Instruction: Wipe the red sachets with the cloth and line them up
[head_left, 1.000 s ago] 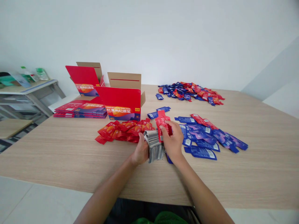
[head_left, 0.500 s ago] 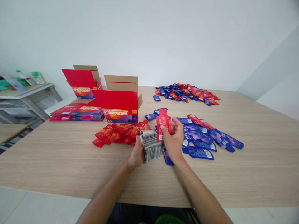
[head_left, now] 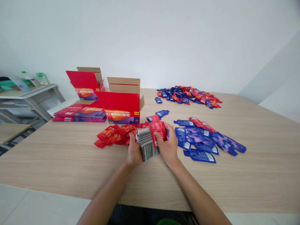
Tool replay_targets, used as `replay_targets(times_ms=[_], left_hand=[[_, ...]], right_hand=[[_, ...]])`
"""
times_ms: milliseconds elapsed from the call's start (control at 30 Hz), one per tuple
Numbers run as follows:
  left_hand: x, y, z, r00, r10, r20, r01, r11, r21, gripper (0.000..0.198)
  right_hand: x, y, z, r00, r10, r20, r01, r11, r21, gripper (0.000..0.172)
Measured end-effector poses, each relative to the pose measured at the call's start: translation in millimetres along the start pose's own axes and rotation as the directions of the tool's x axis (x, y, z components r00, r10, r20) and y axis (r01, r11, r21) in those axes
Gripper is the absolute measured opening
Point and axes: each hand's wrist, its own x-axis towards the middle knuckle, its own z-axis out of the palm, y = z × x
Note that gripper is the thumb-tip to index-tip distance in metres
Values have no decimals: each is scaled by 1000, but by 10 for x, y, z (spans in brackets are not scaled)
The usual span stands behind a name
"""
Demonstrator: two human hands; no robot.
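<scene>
A grey-and-black striped cloth [head_left: 147, 144], folded into a pad, is gripped in my left hand [head_left: 135, 152]. My right hand [head_left: 169, 145] pinches a red spouted pouch [head_left: 157, 129] with its thumb across the front, its lower part against the cloth's right side. Just beyond my left hand lies a heap of red pouches [head_left: 114, 134]. To the right of my right hand, blue and purple pouches [head_left: 199, 137] are spread flat on the table, with two red ones [head_left: 199, 123] among them.
Behind the red heap stands an open red carton [head_left: 120, 107], with another open carton [head_left: 85, 82] farther back left. Flattened cartons [head_left: 79, 112] are stacked beside them. A mixed pile of pouches [head_left: 187, 95] lies at the table's far side. A side desk [head_left: 30, 92] holds bottles.
My right hand has brought the red pouch left and down against the cloth, and the pouch now tilts. A blue pouch near my right wrist is no longer seen there. The view has shifted slightly.
</scene>
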Motion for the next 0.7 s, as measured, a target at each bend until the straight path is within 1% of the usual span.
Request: replay_targets(times_ms=[67, 133, 267, 333, 367, 433, 500, 567, 600, 633, 667, 700], left_hand=[[16, 18, -13, 997, 67, -30, -67, 998, 3, 86], [28, 52, -16, 987, 150, -55, -150, 989, 9, 80], [20, 172, 0, 944, 321, -74, -319, 947, 30, 66], [3, 240, 12, 925, 372, -74, -370, 928, 40, 65], [-5, 272, 18, 923, 377, -74, -375, 926, 43, 67], [-17, 332, 28, 927, 365, -85, -363, 931, 46, 73], [-21, 390, 31, 915, 386, -117, -382, 923, 52, 76], [-20, 453, 23, 874, 462, -152, -458, 887, 58, 74], [-19, 489, 15, 846, 506, -168, -503, 862, 59, 73], [-16, 525, 5, 822, 541, -180, -540, 840, 58, 73], [-14, 562, -7, 799, 569, -192, -570, 819, 56, 72], [-11, 597, -21, 781, 590, -206, -593, 803, 54, 73]], right_hand=[[6, -1, -9, 996, -71, 52, 74, 995, -60, 38], [6, 13, -14, 987, -109, 118, 117, 990, -71, 34], [-20, 77, 13, 956, -120, 269, 133, 991, -30, 34], [-39, 120, 55, 936, -106, 335, 97, 994, 45, 35], [-47, 143, 82, 932, -85, 353, 53, 994, 99, 35], [-54, 188, 143, 927, -5, 375, -89, 968, 234, 39], [-45, 235, 197, 914, 105, 392, -262, 890, 374, 52], [-21, 286, 231, 886, 240, 397, -428, 750, 503, 62], [-6, 315, 240, 862, 317, 396, -500, 659, 562, 60], [10, 348, 245, 833, 390, 393, -554, 566, 611, 55], [24, 384, 249, 801, 450, 395, -590, 481, 648, 47], [35, 421, 252, 774, 492, 399, -612, 417, 672, 42]])
